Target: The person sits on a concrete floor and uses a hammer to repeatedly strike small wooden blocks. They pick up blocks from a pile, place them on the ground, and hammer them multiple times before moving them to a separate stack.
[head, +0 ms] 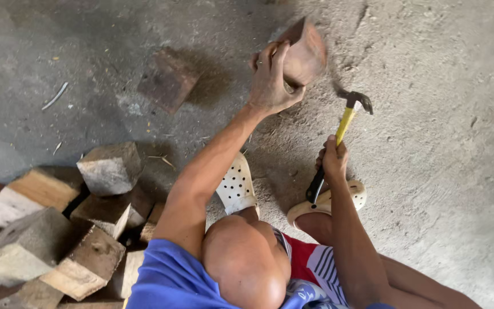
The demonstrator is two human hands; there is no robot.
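My left hand [271,77] is stretched forward and grips a reddish-brown wooden block [303,52], lifted and blurred above the concrete floor. My right hand [333,158] holds a claw hammer [340,129] by its yellow and black handle, the dark head up at the far end, to the right of the block. The hammer head is apart from the block. I am squatting, with a white perforated clog [236,186] under my left arm and another [327,203] beneath my right hand.
A dark square wooden block [168,80] lies alone on the floor at upper centre. A heap of several rough-cut pale wooden blocks [58,223] fills the lower left. The dusty concrete floor [441,171] stretches to the right.
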